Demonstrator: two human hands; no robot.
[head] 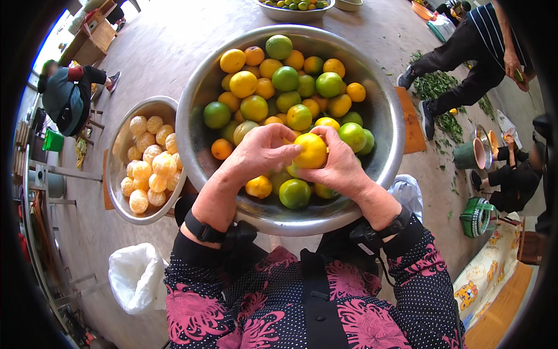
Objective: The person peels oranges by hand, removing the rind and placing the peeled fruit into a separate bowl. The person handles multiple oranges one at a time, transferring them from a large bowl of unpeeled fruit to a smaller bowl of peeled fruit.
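A large metal basin (198,87) full of green, yellow and orange citrus fruits stands before me. Over its near half, my right hand (338,163) holds a yellow citrus fruit (310,151) between thumb and fingers. My left hand (266,150) is close against the fruit's left side, its fingers bent and its thumb pointing at the peel; whether it grips the fruit I cannot tell. The peel facing me looks whole. On the left, a smaller metal basin (114,174) holds peeled citrus fruits with pale pith on them.
A white plastic bag (135,277) stands open at the lower left, another bag (407,194) right of the large basin. Another basin of fruit (296,15) lies beyond. One person sits at left; others are at right near leaves (444,85), a bucket (468,155) and a green basket (475,217).
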